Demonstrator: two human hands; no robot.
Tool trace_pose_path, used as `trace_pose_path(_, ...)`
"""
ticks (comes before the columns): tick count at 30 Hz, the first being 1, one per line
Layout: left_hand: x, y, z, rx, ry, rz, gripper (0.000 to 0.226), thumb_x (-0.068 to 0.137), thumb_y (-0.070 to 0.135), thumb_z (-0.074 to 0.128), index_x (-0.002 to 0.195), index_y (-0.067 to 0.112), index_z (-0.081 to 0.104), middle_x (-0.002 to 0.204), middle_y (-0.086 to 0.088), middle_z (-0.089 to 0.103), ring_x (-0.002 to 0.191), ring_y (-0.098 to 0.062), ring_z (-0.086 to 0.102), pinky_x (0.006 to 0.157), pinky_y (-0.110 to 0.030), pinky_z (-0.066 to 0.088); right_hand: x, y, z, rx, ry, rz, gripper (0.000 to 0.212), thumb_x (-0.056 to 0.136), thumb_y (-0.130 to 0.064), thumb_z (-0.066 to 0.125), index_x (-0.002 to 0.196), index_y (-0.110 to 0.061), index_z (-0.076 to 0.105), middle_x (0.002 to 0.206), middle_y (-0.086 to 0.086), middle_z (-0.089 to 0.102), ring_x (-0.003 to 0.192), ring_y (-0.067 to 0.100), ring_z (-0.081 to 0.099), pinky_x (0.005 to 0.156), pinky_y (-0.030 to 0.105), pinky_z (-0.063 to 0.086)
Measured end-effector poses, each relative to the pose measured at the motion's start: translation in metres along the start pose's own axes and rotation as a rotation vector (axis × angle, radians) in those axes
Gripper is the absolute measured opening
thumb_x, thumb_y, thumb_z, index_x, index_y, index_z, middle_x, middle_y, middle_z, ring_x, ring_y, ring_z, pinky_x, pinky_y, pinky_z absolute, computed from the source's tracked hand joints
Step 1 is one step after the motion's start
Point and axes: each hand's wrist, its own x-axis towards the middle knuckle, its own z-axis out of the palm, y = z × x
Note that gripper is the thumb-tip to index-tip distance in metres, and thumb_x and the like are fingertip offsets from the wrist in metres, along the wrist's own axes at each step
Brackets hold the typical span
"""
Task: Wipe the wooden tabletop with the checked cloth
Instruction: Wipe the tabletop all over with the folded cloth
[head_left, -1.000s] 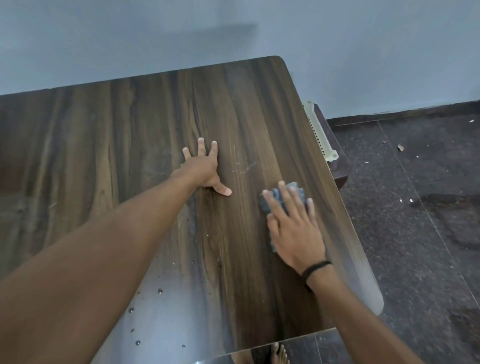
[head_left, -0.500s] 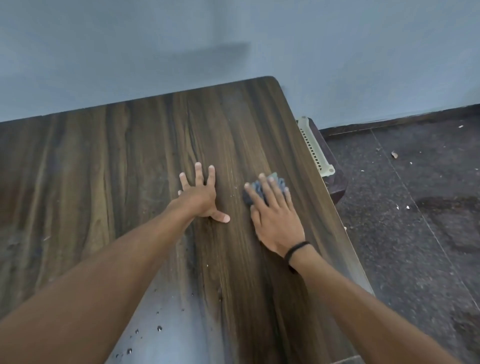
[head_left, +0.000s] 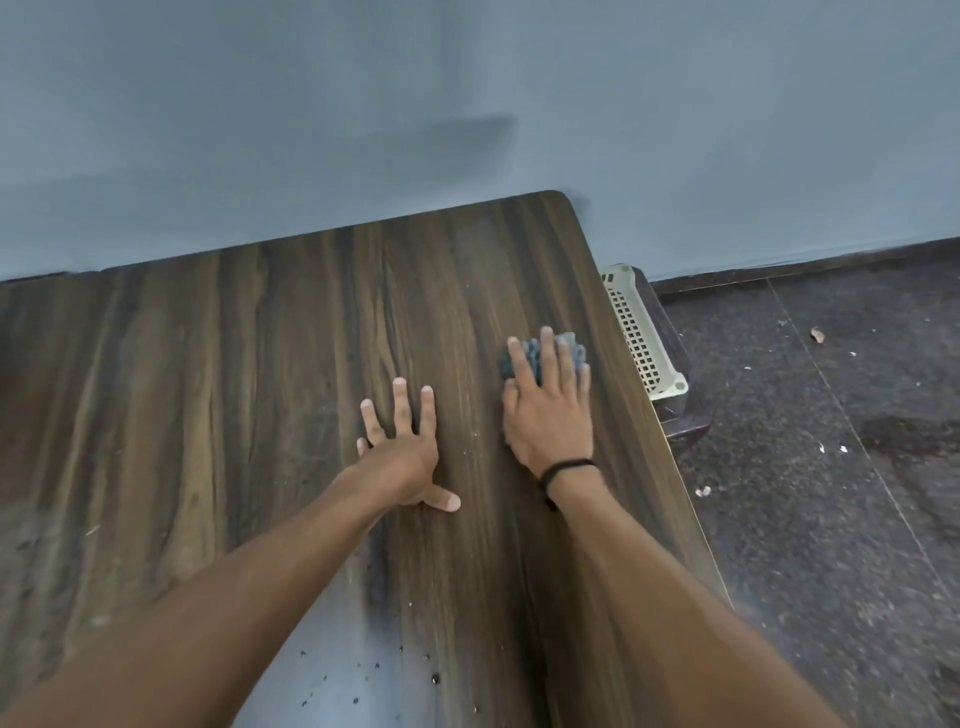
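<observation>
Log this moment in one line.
task: wipe tabletop | right hand: flat, pressing cloth near right edge | left hand: flat on tabletop

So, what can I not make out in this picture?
Head view:
- checked cloth: mostly hidden under the right hand; pattern blurred.
- tabletop: left and near parts cut off by the frame, more covered by both forearms.
- cream basket: partly behind the tabletop edge; contents unseen.

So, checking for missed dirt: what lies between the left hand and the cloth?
Head view: bare wooden tabletop with a few pale specks, between left hand and checked cloth under the right hand.
</observation>
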Motion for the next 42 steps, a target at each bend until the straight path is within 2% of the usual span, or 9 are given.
trace_pose_path(3,-0.002,-0.002,0.004,-0.014,0.018,0.029,0.140,0.073,0.047,0.080,0.140,0.024,-0.041,0.138,-0.005,-0.057,0.135,-0.045,-0.036,0.117,-0.059,0.003,-0.020,0.003,0.012,0.006,0.023,-0.171,0.056,0.107,-0.041,0.021,0.162,-0.033,0.016,0.171,0.004,0.005,0.157,0.021,-0.003,0.126,0.052,0.004)
trace_pose_path(8,0.002,-0.002,-0.006,0.010,0.014,0.054,0.141,0.071,0.048,0.082,0.143,0.020,-0.037,0.141,-0.006,-0.053,0.136,-0.046,-0.033,0.116,-0.059,0.007,0.024,0.005,-0.006,0.049,-0.002,0.078,0.055,0.107,-0.038,0.025,0.162,-0.032,0.015,0.171,0.007,0.002,0.157,0.025,-0.006,0.126,0.054,0.003)
trace_pose_path(12,0.023,0.003,-0.050,0.018,0.094,0.051,0.142,0.068,0.047,0.084,0.145,0.025,-0.034,0.146,-0.004,-0.048,0.139,-0.045,-0.029,0.115,-0.061,0.009,0.001,0.002,0.012,0.008,0.052,-0.167,0.055,0.106,-0.042,0.020,0.161,-0.036,0.017,0.171,0.002,0.006,0.157,0.020,-0.003,0.126,0.049,0.002)
trace_pose_path(16,0.050,-0.007,-0.107,0.019,0.148,0.051,0.142,0.068,0.047,0.084,0.145,0.026,-0.033,0.149,-0.004,-0.044,0.140,-0.045,-0.027,0.114,-0.062,0.005,0.042,0.005,0.002,0.027,0.065,0.055,0.055,0.106,-0.039,0.022,0.161,-0.033,0.018,0.170,0.005,0.006,0.157,0.024,-0.002,0.126,0.053,0.005)
trace_pose_path(21,0.083,-0.014,-0.147,0.029,0.186,0.058,0.144,0.062,0.059,0.082,0.148,0.027,-0.030,0.154,-0.004,-0.037,0.141,-0.045,-0.024,0.116,-0.062,0.006,0.021,-0.002,0.017,-0.014,0.078,-0.138,0.055,0.105,-0.044,0.017,0.160,-0.037,0.016,0.170,0.000,0.007,0.155,0.014,-0.009,0.125,0.045,-0.002)
trace_pose_path(25,0.102,-0.021,-0.162,0.044,0.153,0.055,0.147,0.057,0.063,0.082,0.148,0.030,-0.029,0.155,-0.002,-0.036,0.140,-0.046,-0.025,0.115,-0.064,0.009,0.063,0.000,-0.002,0.024,0.052,0.085,0.056,0.106,-0.038,0.022,0.161,-0.034,0.016,0.171,0.004,0.004,0.157,0.021,-0.006,0.126,0.050,-0.001)
trace_pose_path(29,0.114,-0.023,-0.164,0.069,0.141,0.064,0.148,0.056,0.065,0.081,0.147,0.030,-0.031,0.154,-0.003,-0.038,0.140,-0.048,-0.024,0.116,-0.063,0.009,0.050,-0.004,0.006,-0.002,0.046,-0.101,0.057,0.106,-0.044,0.016,0.162,-0.037,0.010,0.171,0.000,0.000,0.155,0.018,-0.011,0.126,0.047,-0.003)
trace_pose_path(34,0.121,-0.027,-0.164,0.077,0.157,0.090,0.148,0.057,0.065,0.081,0.148,0.029,-0.030,0.155,-0.004,-0.036,0.140,-0.049,-0.024,0.116,-0.063,0.008,0.084,-0.004,-0.002,0.023,0.071,0.144,0.057,0.106,-0.039,0.022,0.162,-0.034,0.013,0.171,0.005,0.002,0.157,0.024,-0.006,0.126,0.053,0.000)
trace_pose_path(42,0.126,-0.030,-0.162,0.053,0.177,0.112,0.149,0.054,0.063,0.083,0.148,0.032,-0.028,0.155,-0.002,-0.037,0.141,-0.047,-0.024,0.115,-0.064,0.011,0.110,-0.006,-0.001,-0.011,0.079,0.011,0.056,0.105,-0.041,0.019,0.160,-0.036,0.015,0.171,0.004,0.005,0.157,0.022,-0.002,0.125,0.051,-0.002)
